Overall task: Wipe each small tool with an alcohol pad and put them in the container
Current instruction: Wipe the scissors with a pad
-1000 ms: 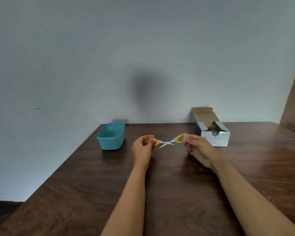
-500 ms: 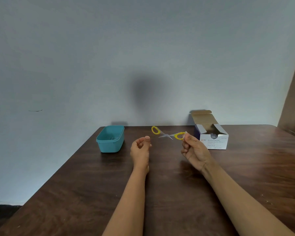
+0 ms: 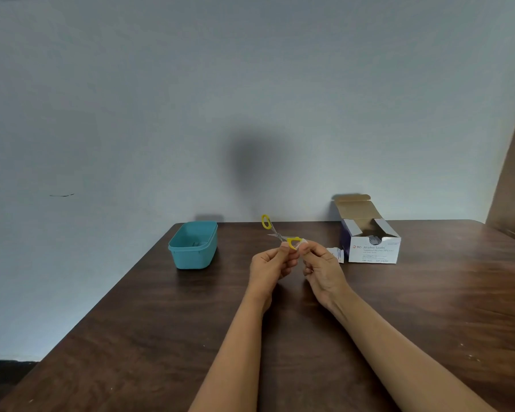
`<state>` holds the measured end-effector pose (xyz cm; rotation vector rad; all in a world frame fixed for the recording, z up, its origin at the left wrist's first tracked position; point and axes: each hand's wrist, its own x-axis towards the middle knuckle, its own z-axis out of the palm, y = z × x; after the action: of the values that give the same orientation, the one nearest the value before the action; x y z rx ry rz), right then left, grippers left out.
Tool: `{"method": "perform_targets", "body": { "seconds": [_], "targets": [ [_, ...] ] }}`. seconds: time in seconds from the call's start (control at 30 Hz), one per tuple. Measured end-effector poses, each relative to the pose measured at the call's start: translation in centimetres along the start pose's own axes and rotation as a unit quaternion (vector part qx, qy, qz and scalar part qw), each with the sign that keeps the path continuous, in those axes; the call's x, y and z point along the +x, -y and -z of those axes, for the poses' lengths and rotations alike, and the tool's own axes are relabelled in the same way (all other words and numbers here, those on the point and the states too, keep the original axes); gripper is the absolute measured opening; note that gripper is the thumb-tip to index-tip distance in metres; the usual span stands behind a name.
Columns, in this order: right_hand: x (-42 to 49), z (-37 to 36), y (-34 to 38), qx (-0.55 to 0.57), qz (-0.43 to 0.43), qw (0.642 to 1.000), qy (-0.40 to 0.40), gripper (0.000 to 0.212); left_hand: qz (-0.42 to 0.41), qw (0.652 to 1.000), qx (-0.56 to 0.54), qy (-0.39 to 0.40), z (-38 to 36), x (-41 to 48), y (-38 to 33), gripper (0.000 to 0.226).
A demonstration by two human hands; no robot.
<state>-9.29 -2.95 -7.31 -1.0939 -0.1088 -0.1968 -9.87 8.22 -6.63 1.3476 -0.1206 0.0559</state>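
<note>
Small scissors [image 3: 275, 232] with yellow ring handles are spread wide open above the table's middle. One ring points up and away, the other sits low between my hands. My left hand [image 3: 272, 264] pinches the scissors at the low ring. My right hand [image 3: 323, 264] pinches a small white alcohol pad [image 3: 304, 241] against that same ring from the right. The teal container [image 3: 194, 257] stands on the table to the left of my hands, with something small and dark lying inside.
An open box of alcohol swabs [image 3: 373, 251] stands at the right, with a torn white wrapper [image 3: 337, 254] lying beside it. The dark wooden table [image 3: 161, 337] ends at the left, close to the container. A pale wall rises behind.
My left hand let go of one ring, then came back and took the scissors at the low ring. The scissors swung from level to steep, with the free ring raised.
</note>
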Motion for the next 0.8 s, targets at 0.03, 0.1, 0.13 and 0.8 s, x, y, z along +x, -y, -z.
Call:
{"method": "perform_targets", "body": {
  "seconds": [0.03,0.1,0.13,0.8],
  "targets": [
    [0.0,0.1,-0.2,-0.008,0.002,1.000,0.003,0.015,-0.001,1.000,-0.002,-0.012,-0.2,0.0,0.0,0.019],
    [0.2,0.2,-0.4,-0.023,0.004,1.000,0.011,0.009,-0.001,0.999,-0.009,-0.041,-0.4,0.0,-0.1,0.016],
    [0.2,0.2,-0.5,-0.033,0.004,0.999,0.017,0.005,-0.001,0.998,-0.013,-0.055,-0.5,0.0,-0.1,0.016],
    [-0.2,0.4,-0.5,-0.148,0.040,0.985,0.073,0.017,-0.234,0.904,0.330,-0.140,1.0,0.1,0.4,0.008]
  ]
}}
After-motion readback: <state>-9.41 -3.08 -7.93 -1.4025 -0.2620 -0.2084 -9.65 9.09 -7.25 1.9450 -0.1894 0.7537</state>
